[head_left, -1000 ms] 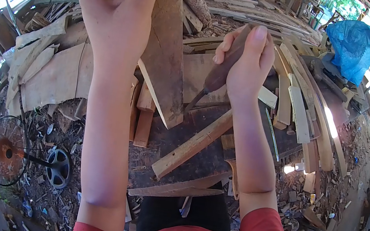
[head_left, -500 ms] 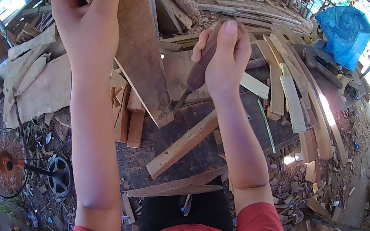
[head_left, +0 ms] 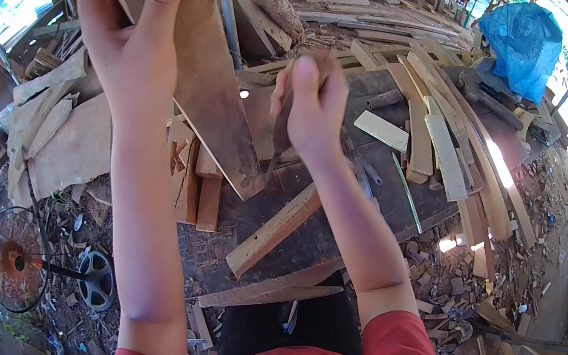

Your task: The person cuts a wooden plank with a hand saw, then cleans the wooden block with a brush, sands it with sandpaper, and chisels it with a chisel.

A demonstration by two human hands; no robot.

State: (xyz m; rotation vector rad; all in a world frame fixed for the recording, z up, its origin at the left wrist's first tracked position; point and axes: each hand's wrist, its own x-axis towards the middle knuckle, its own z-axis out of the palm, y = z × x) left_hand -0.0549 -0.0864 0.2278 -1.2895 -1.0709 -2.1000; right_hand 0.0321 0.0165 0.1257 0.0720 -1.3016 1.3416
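Note:
My left hand (head_left: pixel 134 37) is wrapped round the upper end of a flat wooden board (head_left: pixel 213 81), thumb on its face and fingers behind it. The board slants down to the right, its low corner over the dark workbench (head_left: pixel 210 252). In a closed grip, my right hand (head_left: pixel 317 111) has a chisel (head_left: pixel 281 130) by its wooden handle. Its narrow metal blade points down, with the tip right at the board's lower right edge. Motion smears the top of this hand a little. A squared wood block (head_left: pixel 273 232) lies below the chisel on the bench.
Short wood pieces (head_left: pixel 210 202) stand under the board. Long strips (head_left: pixel 448 149) and a pale offcut (head_left: pixel 382 130) lie right of my hand. A blue plastic sheet (head_left: pixel 520 44) is at the back right. A rusty fan (head_left: pixel 15 259) stands low left, and wood scraps cover the ground.
My right hand has moved left and down in view, bringing the chisel handle nearer the board and more upright. My left hand and the board have barely shifted.

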